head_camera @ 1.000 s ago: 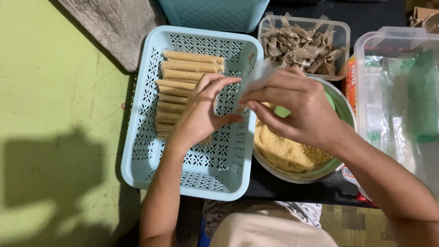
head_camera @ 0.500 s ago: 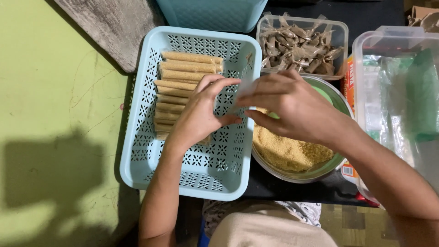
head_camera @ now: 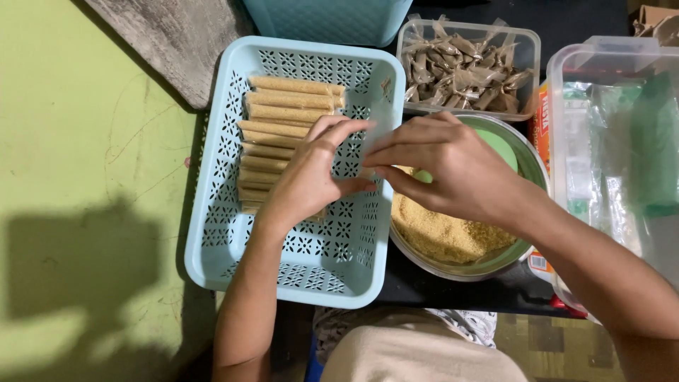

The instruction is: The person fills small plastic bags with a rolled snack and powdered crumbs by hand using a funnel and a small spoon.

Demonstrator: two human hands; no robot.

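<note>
Hands: your left hand point(head_camera: 311, 177) and right hand point(head_camera: 453, 170) meet above the inner edge of the pale blue perforated plastic basket point(head_camera: 212, 240); fingertips of both pinch a thin, clear plastic wrapper point(head_camera: 375, 145) between them, fingers curled in, not fully closed.

Change: a second ago your hands worked slightly higher and further right, over the bowl's rim; now they sit lower and nearer the basket, with the wrapper drawn flatter between them. You seem to be closing or smoothing one wrap, though its contents are hidden behind your fingers.

Wrapper: held in the air, touching neither basket nor bowl that I can see.

Bowl: round metal bowl point(head_camera: 495, 265) of golden-brown crumbs point(head_camera: 438, 237) lies right under your right wrist, just beside the basket, on the dark worktop point(head_camera: 453, 293).

Rolls: long tan wrapped rolls point(head_camera: 283, 113) lie stacked side by side in the basket's far-left part; your left hand covers the nearest ones.

Right side: large clear plastic tub point(head_camera: 601, 64) stands beside the bowl, close to your right forearm.

Far: clear rectangular container of small twisted brown packets point(head_camera: 467, 64), beyond the bowl; another blue basket point(head_camera: 332, 21) at the top edge.

Floor: green surface point(head_camera: 71, 141) to your left.
</note>
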